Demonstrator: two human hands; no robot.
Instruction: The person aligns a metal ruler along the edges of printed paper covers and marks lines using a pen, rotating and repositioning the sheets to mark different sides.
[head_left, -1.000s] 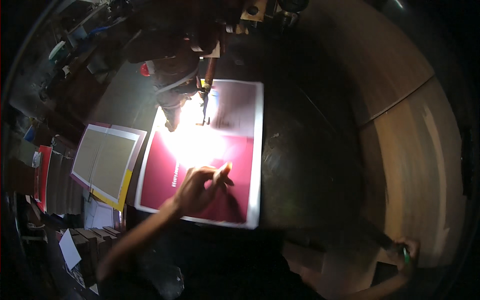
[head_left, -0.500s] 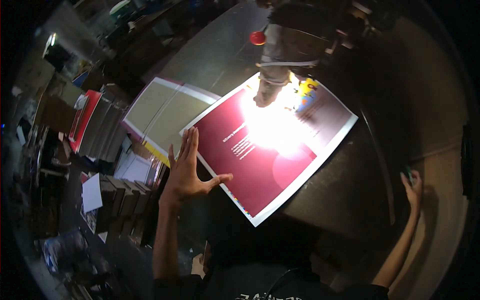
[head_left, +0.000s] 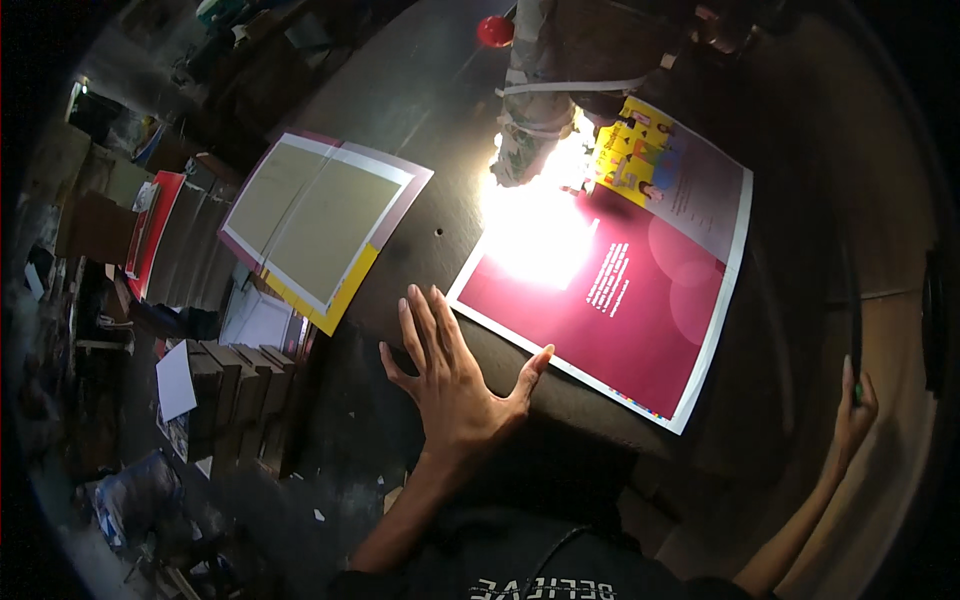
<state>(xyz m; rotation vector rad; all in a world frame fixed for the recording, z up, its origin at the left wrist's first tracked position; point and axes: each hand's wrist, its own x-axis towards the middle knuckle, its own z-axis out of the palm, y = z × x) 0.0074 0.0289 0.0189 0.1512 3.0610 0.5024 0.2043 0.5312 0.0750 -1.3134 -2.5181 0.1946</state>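
My left hand (head_left: 458, 385) is open, its fingers spread flat. Its fingertips and thumb lie along the near left edge of a printed sheet (head_left: 650, 325) in maroon, grey and yellow with a white border. That sheet rests on a dark table under a glaring lamp, which washes out its left part. At the far right, my right hand (head_left: 857, 415) is closed around a long thin dark bar (head_left: 855, 310) that has a bit of green at the grip. Shadow hides the bar's far end.
A cloth-wrapped machine arm (head_left: 530, 140) stands over the sheet, with a red knob (head_left: 495, 31) beside it. Left of the sheet lies a cover (head_left: 330, 225) with grey boards and maroon and yellow edges. Stacks of dark boards (head_left: 235, 400) stand farther left.
The printed sheet has shifted right and turned under the lamp, and my left hand has moved right along with it. My right hand sits slightly farther right and lower. The view has shifted too.
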